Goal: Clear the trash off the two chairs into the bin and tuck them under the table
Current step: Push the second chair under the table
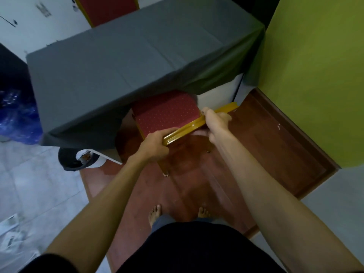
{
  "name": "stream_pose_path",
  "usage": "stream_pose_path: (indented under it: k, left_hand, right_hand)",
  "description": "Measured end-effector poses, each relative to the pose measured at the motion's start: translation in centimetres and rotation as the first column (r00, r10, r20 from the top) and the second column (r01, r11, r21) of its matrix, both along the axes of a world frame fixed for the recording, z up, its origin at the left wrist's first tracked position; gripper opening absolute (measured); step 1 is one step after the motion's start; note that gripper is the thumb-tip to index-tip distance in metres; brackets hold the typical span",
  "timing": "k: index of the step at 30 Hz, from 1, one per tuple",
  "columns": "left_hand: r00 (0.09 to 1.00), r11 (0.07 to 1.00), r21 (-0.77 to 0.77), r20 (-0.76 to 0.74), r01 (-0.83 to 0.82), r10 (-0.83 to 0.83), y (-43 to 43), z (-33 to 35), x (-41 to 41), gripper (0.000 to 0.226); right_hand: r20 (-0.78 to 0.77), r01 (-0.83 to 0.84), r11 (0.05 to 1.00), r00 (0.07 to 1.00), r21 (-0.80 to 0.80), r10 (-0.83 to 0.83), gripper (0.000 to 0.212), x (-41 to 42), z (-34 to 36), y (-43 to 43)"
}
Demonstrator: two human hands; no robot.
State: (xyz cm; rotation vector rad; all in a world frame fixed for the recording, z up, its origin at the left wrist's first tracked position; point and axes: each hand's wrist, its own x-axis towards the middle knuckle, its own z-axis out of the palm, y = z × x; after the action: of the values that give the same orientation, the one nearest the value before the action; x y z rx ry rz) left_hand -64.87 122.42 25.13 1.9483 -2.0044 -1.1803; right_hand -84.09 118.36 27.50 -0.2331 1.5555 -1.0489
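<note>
A chair with a red dotted seat (167,113) and a golden backrest rail (189,126) stands partly under the table, which is draped in a grey cloth (128,62). My left hand (154,145) grips the left end of the rail. My right hand (213,120) grips the rail further right. The seat shows no trash on its visible part. A second red chair (107,8) stands at the table's far side, mostly hidden. A bin with a blue bag (15,115) sits at the left edge.
A small dark bin with white wrappers (78,158) sits on the floor by the table's near left corner. A green wall (315,75) closes the right side. Brown floor panel (275,144) lies under the chair. White papers (11,229) lie on the tiles at lower left.
</note>
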Motion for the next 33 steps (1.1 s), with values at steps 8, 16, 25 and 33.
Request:
stream_pose_path:
  k: [8, 16, 25, 33]
  left_hand:
    - [0.984, 0.890, -0.455, 0.153, -0.013, 0.093, 0.4, -1.3, -1.7, 0.051]
    - [0.976, 0.821, -0.565, 0.212, 0.082, 0.049, -2.9, -3.1, 0.1, 0.048]
    - [0.985, 0.822, -0.565, 0.171, 0.074, 0.028, -9.0, -2.9, 2.2, 0.045]
    - [0.985, 0.824, -0.560, 0.172, 0.086, 0.014, -10.6, -3.0, 3.5, 0.044]
  right_hand:
    - [-0.976, -0.671, 0.739, 0.119, 0.055, 0.181, 0.061, -1.4, -0.4, -0.5]
    - [-1.000, -0.699, 0.714, 0.014, -0.026, -0.022, 0.040, 0.2, -2.5, -3.5]
    - [-1.000, -0.681, 0.732, -0.013, 0.028, 0.027, 0.043, 2.9, -2.7, -9.9]
    - [-0.999, -0.678, 0.735, 0.002, 0.033, 0.047, 0.051, 4.2, -2.2, -11.1]
